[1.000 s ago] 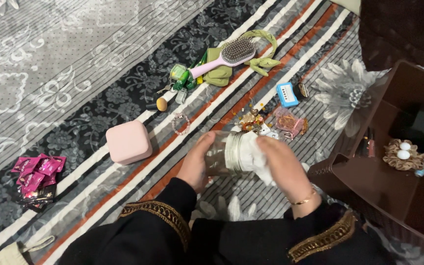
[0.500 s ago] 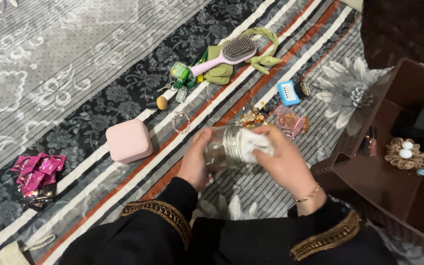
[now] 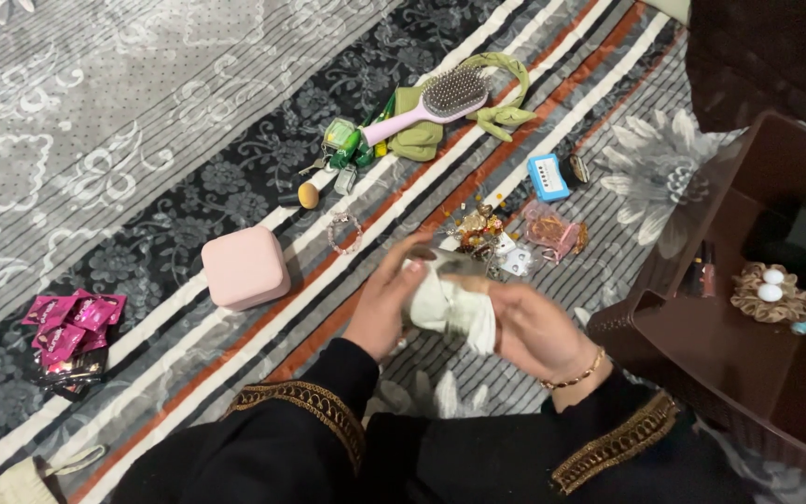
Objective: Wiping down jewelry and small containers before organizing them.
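Step in hand, by the look of it: wiping. Left hand (image 3: 386, 308) and right hand (image 3: 535, 329) both close on a white cloth (image 3: 450, 308) bunched between them, held over the striped blanket (image 3: 188, 364). A glass jar (image 3: 450, 262) seems to sit under the cloth – mostly hidden, so can't confirm which hand bears it.

Next move likely calls for a firm hold w/ one hand while the other turns the cloth.

Clearances: small trinkets (image 3: 482, 229) lie just beyond the hands; brown organiser box (image 3: 701, 355) near the right; pink box (image 3: 244, 268) apart on the left. Open room – toward the lap.
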